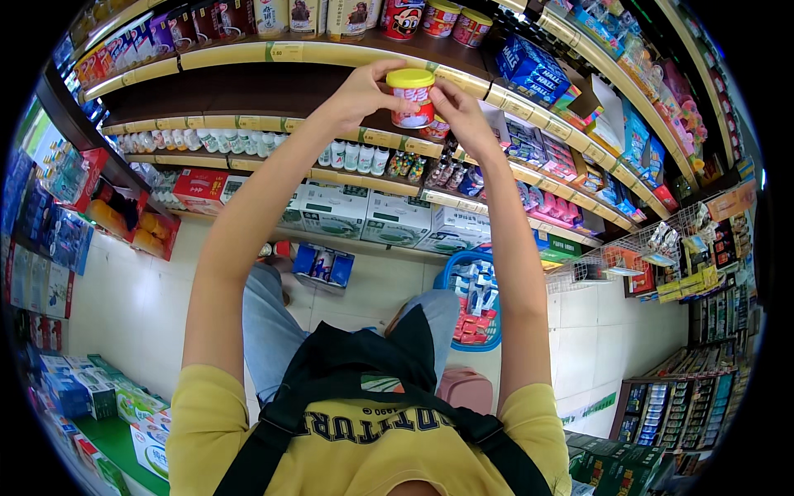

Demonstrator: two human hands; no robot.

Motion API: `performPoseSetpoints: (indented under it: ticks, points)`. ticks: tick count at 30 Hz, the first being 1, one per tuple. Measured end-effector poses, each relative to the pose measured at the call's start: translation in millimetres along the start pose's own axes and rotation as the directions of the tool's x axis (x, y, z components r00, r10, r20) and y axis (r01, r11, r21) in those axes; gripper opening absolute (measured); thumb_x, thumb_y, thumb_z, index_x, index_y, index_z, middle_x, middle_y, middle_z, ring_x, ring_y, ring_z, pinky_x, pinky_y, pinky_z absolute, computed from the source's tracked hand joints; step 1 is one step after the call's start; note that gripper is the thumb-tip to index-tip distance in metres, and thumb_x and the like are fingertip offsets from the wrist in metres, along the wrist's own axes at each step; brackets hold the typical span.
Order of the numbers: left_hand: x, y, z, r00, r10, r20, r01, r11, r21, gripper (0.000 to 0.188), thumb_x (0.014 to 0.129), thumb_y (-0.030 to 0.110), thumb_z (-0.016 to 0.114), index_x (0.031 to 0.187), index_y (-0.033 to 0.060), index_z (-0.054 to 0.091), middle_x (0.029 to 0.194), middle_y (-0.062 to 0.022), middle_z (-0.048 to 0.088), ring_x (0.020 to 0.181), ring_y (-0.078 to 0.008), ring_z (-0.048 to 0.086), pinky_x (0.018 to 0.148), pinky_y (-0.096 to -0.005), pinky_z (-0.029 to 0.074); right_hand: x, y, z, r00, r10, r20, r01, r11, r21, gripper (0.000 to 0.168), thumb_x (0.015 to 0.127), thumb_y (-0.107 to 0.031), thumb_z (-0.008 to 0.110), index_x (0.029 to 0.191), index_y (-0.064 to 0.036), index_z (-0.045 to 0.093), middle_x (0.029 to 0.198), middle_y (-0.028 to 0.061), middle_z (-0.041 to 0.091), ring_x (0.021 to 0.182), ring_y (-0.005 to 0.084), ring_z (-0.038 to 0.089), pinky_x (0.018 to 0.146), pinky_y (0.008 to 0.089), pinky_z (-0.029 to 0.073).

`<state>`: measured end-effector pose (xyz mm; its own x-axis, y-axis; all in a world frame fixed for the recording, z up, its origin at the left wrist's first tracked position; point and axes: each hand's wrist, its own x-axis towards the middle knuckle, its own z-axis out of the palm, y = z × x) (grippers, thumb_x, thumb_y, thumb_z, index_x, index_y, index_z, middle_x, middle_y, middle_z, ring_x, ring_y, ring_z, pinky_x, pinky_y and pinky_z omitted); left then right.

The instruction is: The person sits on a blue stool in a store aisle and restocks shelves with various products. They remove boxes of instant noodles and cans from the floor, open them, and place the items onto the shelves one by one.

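Note:
Between both hands is a small red can with a yellow lid (pixel 410 99), held upright in front of the shelves. My left hand (pixel 360 96) grips it from the left, thumb across its printed front. The fingers of my right hand (pixel 460 111) press on its right side near the lid. Just below and behind it shows part of a similar red can (pixel 437 129), mostly hidden, on a dark brown shelf (pixel 248 87). On the shelf above stand more red cans with lids (pixel 441 18), beside tall cream-coloured cans (pixel 347 18).
Bottles (pixel 350 157) and large cartons (pixel 397 217) fill the lower shelves. Blue Halls boxes (pixel 532 68) sit at upper right. On the floor are an open blue carton (pixel 323 265), a blue basket of packs (pixel 448 279) and a pink stool (pixel 466 392). A wire rack (pixel 589 266) juts out right.

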<state>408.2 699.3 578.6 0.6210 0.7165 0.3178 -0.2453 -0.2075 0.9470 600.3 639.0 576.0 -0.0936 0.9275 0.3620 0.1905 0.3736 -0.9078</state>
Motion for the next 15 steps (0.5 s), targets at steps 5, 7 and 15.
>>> performPoseSetpoints:
  ticks: [5, 7, 15]
  points:
    - [14.2, -58.1, -15.7, 0.996, 0.020, -0.085, 0.005, 0.957, 0.291, 0.069, 0.060, -0.001, 0.080, 0.122, -0.0034, 0.049, 0.110, -0.0104, 0.059, 0.096, -0.0164, 0.058, 0.082, -0.0292, 0.050, 7.5, 36.0, 0.1, 0.999, -0.046, 0.011, 0.046, 0.900, -0.433, 0.033, 0.089, -0.014, 0.056, 0.117, 0.002, 0.056, 0.110, 0.0168, 0.062, 0.101, 0.0246, 0.059, 0.088, 0.0319, 0.044]
    - [22.5, -76.1, -25.2, 0.988, 0.039, -0.150, 0.019, 0.930, 0.368, 0.067, 0.057, 0.000, 0.080, 0.118, -0.0029, 0.052, 0.110, -0.0108, 0.059, 0.097, -0.0176, 0.058, 0.083, -0.0301, 0.049, 11.5, 47.3, 3.3, 0.993, -0.117, 0.011, 0.104, 0.838, -0.535, 0.031, 0.086, -0.010, 0.056, 0.116, 0.001, 0.057, 0.107, 0.0188, 0.062, 0.099, 0.0306, 0.060, 0.088, 0.0354, 0.045]
    - [68.5, -110.8, -19.9, 0.973, -0.017, -0.229, 0.149, 0.805, 0.574, 0.072, 0.048, 0.009, 0.085, 0.114, 0.0033, 0.056, 0.110, -0.0124, 0.062, 0.101, -0.0234, 0.061, 0.087, -0.0324, 0.048, 41.4, 111.4, -45.6, 0.989, -0.144, 0.026, 0.105, 0.575, -0.812, 0.040, 0.080, -0.022, 0.063, 0.114, -0.001, 0.061, 0.117, 0.0253, 0.055, 0.116, 0.0396, 0.046, 0.100, 0.0410, 0.036]
